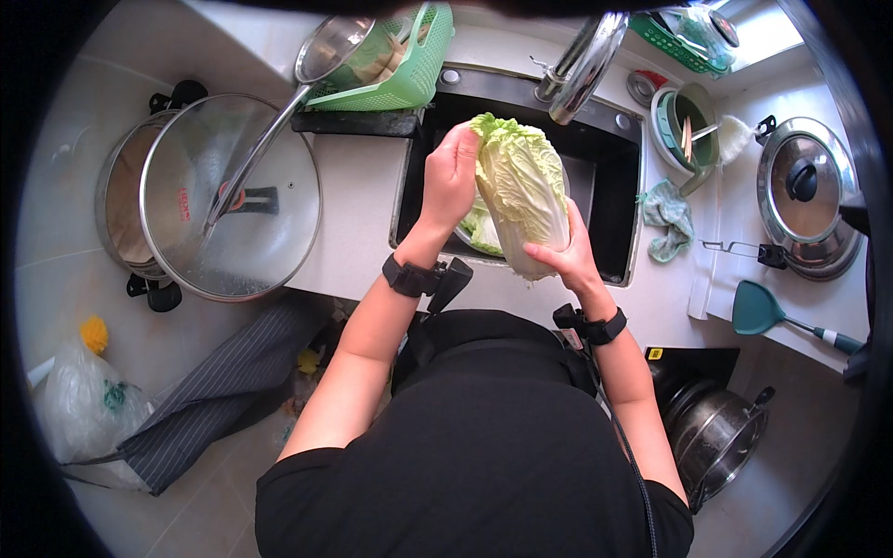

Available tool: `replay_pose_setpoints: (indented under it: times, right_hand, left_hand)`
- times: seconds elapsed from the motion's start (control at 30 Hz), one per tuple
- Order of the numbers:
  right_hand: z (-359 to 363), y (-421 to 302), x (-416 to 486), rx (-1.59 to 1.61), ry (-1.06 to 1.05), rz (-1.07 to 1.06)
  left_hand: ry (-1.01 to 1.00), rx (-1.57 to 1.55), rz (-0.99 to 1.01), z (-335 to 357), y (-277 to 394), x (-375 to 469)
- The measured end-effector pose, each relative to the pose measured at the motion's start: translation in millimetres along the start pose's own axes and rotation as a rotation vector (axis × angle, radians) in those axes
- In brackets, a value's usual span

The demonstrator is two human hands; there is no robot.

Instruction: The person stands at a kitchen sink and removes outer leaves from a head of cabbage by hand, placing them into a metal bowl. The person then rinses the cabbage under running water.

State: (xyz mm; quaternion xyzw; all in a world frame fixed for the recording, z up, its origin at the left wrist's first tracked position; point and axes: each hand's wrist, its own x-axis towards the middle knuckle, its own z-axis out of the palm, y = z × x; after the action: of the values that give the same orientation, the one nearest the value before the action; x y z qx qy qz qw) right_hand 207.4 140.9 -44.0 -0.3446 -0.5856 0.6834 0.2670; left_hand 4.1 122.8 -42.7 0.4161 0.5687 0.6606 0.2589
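Observation:
A napa cabbage (pixel 523 188) is held tilted above the black kitchen sink (pixel 617 202). My left hand (pixel 452 174) grips its leafy top edge, with the fingertips partly hidden behind the leaves. Around the pale stem end closes my right hand (pixel 571 252), the thumb lying across the front. Below the cabbage, loose cabbage leaves (pixel 481 227) rest in a bowl whose rim only partly shows. The chrome faucet (pixel 582 66) rises behind the cabbage, and no water is seen running from it.
Left of the sink stand a large glass lid (pixel 279 160), a long-handled ladle (pixel 261 150) and a green plastic basket (pixel 418 70). To the right are a wet dishcloth (pixel 670 220), stacked bowls (pixel 673 129), a lidded pot (pixel 802 188) and a teal spatula (pixel 757 307).

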Motion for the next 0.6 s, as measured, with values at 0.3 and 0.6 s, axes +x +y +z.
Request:
replay_pose_setpoints:
  times: [0.3,0.6]
  right_hand:
    - [0.2,4.5,-1.0,0.149,0.044,-0.02]
    - [-7.2,15.8,-0.7,0.304,-0.001,0.058]
  left_hand:
    - [0.184,-0.572,-0.272,3.3,-9.3,1.2]
    - [0.258,-0.597,-0.337,2.8,-20.1,0.9]
